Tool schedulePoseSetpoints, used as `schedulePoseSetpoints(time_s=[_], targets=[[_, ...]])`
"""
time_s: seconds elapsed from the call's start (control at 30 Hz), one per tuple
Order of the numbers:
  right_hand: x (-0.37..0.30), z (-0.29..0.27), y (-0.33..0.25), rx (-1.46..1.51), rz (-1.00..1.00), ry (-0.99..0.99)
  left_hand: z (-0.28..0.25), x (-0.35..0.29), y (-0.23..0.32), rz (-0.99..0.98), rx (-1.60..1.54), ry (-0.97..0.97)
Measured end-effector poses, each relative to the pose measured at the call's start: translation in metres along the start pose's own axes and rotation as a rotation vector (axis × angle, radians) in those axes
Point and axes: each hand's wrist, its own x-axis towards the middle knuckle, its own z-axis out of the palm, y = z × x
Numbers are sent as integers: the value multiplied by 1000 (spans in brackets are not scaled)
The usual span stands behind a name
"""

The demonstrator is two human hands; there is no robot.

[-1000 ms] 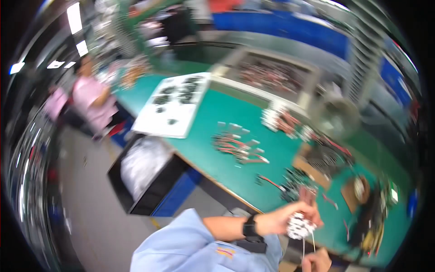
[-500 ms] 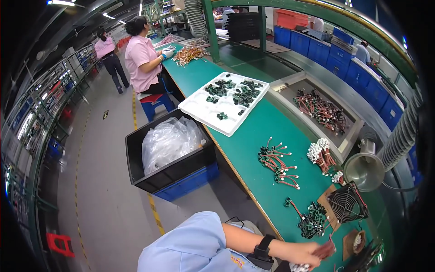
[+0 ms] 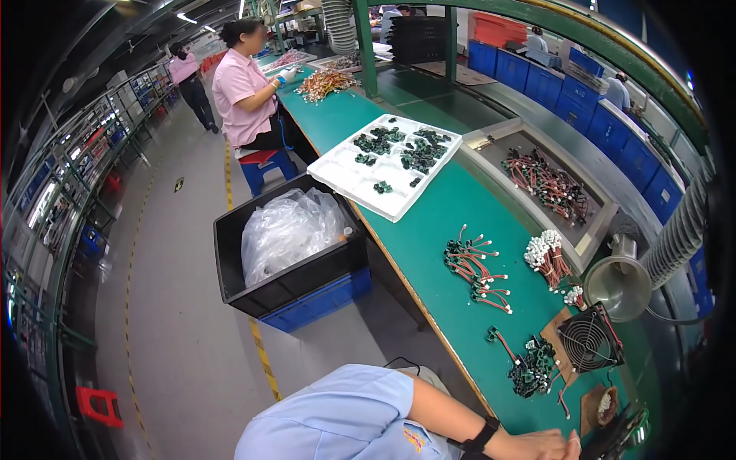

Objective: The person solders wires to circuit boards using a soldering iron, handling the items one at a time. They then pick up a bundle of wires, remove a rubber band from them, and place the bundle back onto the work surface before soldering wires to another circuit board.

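My left hand (image 3: 539, 445) is at the bottom edge of the picture, beside the near end of the green bench. Its fingers are curled and partly cut off, so what they hold is hidden. A dark band (image 3: 481, 435) circles that wrist. My right hand does not show. Just beyond the left hand lies a heap of small green-black circuit boards (image 3: 533, 368), some with red wires. One short red wire lead (image 3: 564, 403) with white ends lies between heap and hand. Farther up the bench are a spread of wired boards (image 3: 477, 268) and a bundle of white-plugged leads (image 3: 548, 259).
A white tray (image 3: 326, 170) of boards overhangs the bench edge above a black crate (image 3: 299, 287) of clear plastic bags. A small fan (image 3: 589, 341) and a metal fume duct (image 3: 616, 290) stand at right. A seated co-worker in pink (image 3: 239, 96) is farther along.
My left hand has shifted right and down. The bundle of red leads it gripped is no longer visible. The co-worker's head has turned, and the view has shifted slightly.
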Motion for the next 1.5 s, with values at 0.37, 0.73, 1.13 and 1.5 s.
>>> schedulePoseSetpoints(time_s=[0.37, 0.73, 1.13, 1.5], targets=[[17, 35, 50, 271, 32, -37, 7, -7, -19, -451, -344, 83], [19, 21, 47, 470, 143, 137, 18, -5, -24, -441, 125, -214], [25, 18, 41, 844, 327, 155, 11, 13, -12, -495, 177, -294], [38, 23, 17, 910, 570, 325, -7, 16, -13, -515, -54, -244]])
